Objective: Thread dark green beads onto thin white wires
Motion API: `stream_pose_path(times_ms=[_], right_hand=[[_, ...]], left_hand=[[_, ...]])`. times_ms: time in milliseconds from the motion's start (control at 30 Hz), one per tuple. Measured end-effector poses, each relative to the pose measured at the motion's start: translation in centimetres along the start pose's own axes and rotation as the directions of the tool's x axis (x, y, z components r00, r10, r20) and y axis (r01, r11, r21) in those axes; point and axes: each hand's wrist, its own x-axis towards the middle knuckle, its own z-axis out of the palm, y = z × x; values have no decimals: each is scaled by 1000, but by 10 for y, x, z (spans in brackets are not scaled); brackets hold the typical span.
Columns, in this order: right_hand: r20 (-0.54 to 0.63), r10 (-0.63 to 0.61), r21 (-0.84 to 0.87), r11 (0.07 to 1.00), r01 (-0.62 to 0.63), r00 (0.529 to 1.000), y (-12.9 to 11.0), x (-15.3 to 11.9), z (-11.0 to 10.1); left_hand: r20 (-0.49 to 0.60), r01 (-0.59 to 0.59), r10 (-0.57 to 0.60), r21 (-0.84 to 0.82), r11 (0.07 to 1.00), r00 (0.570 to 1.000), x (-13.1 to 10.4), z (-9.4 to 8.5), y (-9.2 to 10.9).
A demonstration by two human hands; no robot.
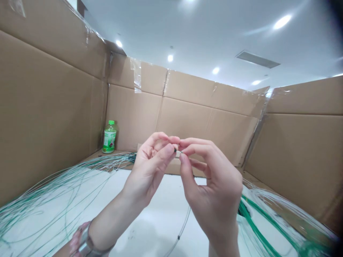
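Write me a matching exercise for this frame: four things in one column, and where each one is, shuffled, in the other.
Things
1. Green-capped bottle
2. Small white piece
3. Silver wristband
4. Rectangular vent

Places
A. On the left wrist
B. In the ceiling
C. Near a corner of the cardboard walls
D. At the fingertips of the left hand and right hand

Right pairs: 1-C, 2-D, 3-A, 4-B

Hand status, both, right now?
Left hand: closed, thumb and fingers pinching a small dark piece.
Right hand: closed, fingertips pinching a small pale piece beside it.
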Motion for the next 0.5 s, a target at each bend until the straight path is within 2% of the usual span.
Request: stream_pose_path(times_ms=[133,267,433,500], right_hand=[[16,11,9,1000,-11,1000,-1,-1,-1],[26,28,51,998,-30,999,-2,-3,2],[2,51,56,997,-51,999,-4,-1,7],[9,80,43,996,-81,997,-4,0,7]], left_hand=[[-1,-64,64,49,997,998,-1,1,-2],[-58,-144,150,89,986,987,-4,5,-4],[-115,-258,287,217,941,951,-6,8,-8],[-146,-265,319,302,916,936,-6,8,-10]])
